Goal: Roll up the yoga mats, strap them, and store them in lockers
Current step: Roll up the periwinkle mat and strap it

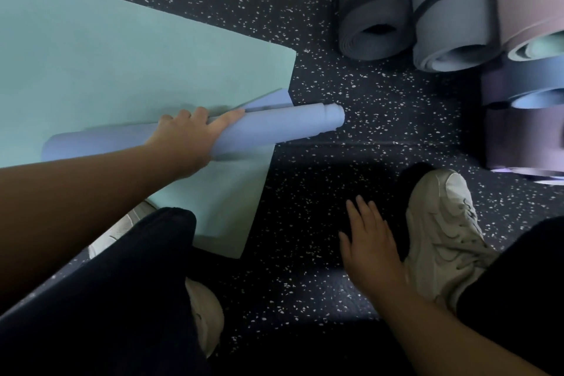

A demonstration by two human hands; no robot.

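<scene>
A mint-green yoga mat lies flat on the speckled floor at the left. Its near end is rolled into a thin tube whose outside is blue, lying across the mat with one end sticking out past the right edge. My left hand rests on top of this roll, fingers laid over it toward the flat part. My right hand hovers flat over the dark floor beside my right shoe, fingers straight, holding nothing.
Rolled mats stand at the upper right: a grey one and a light blue one with dark straps, a pink one, and purple ones below. My white shoe and dark-trousered legs fill the bottom.
</scene>
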